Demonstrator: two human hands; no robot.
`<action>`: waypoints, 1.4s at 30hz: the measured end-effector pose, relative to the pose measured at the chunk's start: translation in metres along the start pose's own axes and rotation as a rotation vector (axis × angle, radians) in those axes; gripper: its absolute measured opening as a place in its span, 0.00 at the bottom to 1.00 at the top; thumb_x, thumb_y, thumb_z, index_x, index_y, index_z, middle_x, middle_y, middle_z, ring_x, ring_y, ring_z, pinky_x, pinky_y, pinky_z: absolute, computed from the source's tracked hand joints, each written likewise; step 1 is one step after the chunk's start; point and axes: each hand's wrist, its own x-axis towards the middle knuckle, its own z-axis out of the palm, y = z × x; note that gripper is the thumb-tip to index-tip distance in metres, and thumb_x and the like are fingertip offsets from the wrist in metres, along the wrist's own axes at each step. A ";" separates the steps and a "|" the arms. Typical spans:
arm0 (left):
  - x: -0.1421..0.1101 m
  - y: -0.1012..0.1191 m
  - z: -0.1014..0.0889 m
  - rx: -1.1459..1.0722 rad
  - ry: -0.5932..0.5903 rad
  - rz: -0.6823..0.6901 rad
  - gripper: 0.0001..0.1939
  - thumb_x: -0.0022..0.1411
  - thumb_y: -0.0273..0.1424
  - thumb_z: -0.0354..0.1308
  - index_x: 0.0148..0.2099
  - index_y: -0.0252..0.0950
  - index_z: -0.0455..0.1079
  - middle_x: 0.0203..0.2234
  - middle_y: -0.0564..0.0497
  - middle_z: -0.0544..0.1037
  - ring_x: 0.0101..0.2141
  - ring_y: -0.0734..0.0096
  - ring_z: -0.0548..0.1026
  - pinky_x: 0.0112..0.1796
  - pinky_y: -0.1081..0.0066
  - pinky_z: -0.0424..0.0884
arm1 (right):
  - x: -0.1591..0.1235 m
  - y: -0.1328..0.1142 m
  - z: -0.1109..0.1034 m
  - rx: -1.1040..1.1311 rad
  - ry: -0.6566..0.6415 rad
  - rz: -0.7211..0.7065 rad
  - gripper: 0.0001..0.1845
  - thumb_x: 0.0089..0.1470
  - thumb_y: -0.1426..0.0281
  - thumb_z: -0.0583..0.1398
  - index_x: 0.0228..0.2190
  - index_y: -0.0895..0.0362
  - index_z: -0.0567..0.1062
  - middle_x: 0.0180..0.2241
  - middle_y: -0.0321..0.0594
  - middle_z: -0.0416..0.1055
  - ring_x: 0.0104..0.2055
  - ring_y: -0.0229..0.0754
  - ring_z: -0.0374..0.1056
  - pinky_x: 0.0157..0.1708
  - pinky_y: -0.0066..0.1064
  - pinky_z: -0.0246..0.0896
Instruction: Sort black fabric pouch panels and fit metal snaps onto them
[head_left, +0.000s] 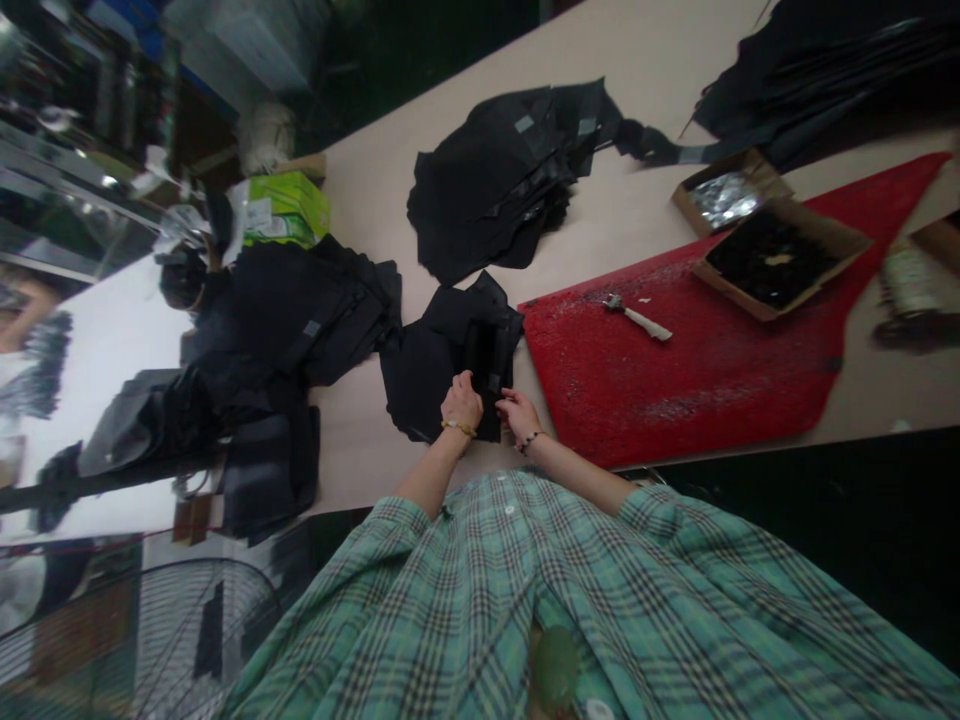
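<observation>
A pale desk (367, 190) crosses the frame, carrying a red board (720, 370) at right; a wire guard (202, 605) stands lower left. Black pieces (421, 378) lie at centre, where the left hand (462, 402) and right hand (520, 413) touch them, fingers bent; whether either grips, I cannot tell.

The left hand (462, 402) rests with bent fingers on a small pile of black pieces (424, 375) at the near side of the pale table (356, 440); the right hand (519, 414) is at the pile's right edge, its exact grip too small to tell; more black pieces lie in a left stack (277, 300) and a far stack (480, 180); to the right, a red board (675, 385) bears a pale-handled tool (646, 323) and, farther right, an open box (735, 293) of dark bits.
</observation>
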 end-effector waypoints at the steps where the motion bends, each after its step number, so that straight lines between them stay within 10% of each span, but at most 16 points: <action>1: 0.001 -0.002 -0.001 -0.005 -0.002 0.006 0.23 0.66 0.26 0.45 0.62 0.40 0.59 0.51 0.42 0.69 0.46 0.62 0.74 0.42 0.68 0.72 | 0.000 0.000 0.000 -0.002 0.001 0.011 0.23 0.45 0.73 0.60 0.46 0.59 0.71 0.25 0.32 0.67 0.24 0.35 0.64 0.18 0.21 0.53; 7: 0.006 -0.017 -0.007 -0.023 -0.083 0.111 0.18 0.69 0.35 0.47 0.59 0.46 0.65 0.55 0.43 0.66 0.48 0.61 0.74 0.44 0.67 0.72 | 0.000 -0.001 0.003 -0.009 0.022 0.003 0.23 0.46 0.74 0.59 0.47 0.59 0.71 0.25 0.31 0.67 0.23 0.33 0.62 0.18 0.21 0.51; 12: 0.007 -0.031 -0.012 -0.071 -0.163 0.181 0.36 0.59 0.53 0.56 0.65 0.42 0.58 0.57 0.41 0.65 0.52 0.56 0.72 0.47 0.66 0.71 | -0.002 -0.001 0.010 -0.057 -0.153 -0.002 0.18 0.54 0.61 0.58 0.43 0.58 0.74 0.19 0.27 0.59 0.18 0.30 0.52 0.16 0.21 0.42; 16: 0.006 -0.035 -0.010 -0.054 -0.144 0.130 0.29 0.67 0.39 0.50 0.67 0.38 0.55 0.59 0.39 0.65 0.51 0.58 0.73 0.48 0.66 0.71 | -0.006 -0.001 0.014 -0.126 -0.273 0.001 0.19 0.55 0.61 0.59 0.45 0.59 0.75 0.18 0.27 0.59 0.18 0.30 0.51 0.17 0.21 0.43; 21: 0.000 -0.030 -0.007 -0.077 -0.048 0.082 0.37 0.67 0.30 0.46 0.73 0.44 0.37 0.62 0.41 0.61 0.48 0.61 0.75 0.45 0.66 0.72 | -0.006 -0.003 0.009 -0.085 -0.092 0.034 0.32 0.54 0.69 0.59 0.60 0.61 0.62 0.20 0.27 0.63 0.19 0.32 0.57 0.18 0.20 0.48; 26: -0.002 -0.019 -0.009 0.024 -0.126 0.133 0.22 0.68 0.36 0.47 0.63 0.48 0.63 0.61 0.43 0.61 0.50 0.60 0.74 0.45 0.65 0.73 | -0.004 -0.004 0.008 -0.031 -0.096 0.078 0.30 0.52 0.70 0.58 0.57 0.59 0.65 0.19 0.26 0.62 0.18 0.32 0.57 0.16 0.20 0.46; 32: -0.005 -0.001 -0.005 0.070 -0.119 0.081 0.29 0.60 0.43 0.60 0.61 0.42 0.62 0.62 0.39 0.60 0.55 0.54 0.68 0.47 0.62 0.73 | -0.001 -0.002 0.009 -0.079 -0.076 0.050 0.30 0.49 0.71 0.59 0.55 0.58 0.66 0.17 0.25 0.61 0.17 0.31 0.55 0.15 0.19 0.45; 42: 0.003 -0.019 0.000 -0.025 -0.055 -0.023 0.17 0.70 0.36 0.43 0.55 0.41 0.68 0.50 0.43 0.71 0.44 0.62 0.76 0.42 0.66 0.72 | -0.007 -0.006 0.012 -0.068 -0.114 0.085 0.30 0.52 0.71 0.59 0.57 0.57 0.65 0.19 0.27 0.62 0.18 0.32 0.58 0.15 0.20 0.47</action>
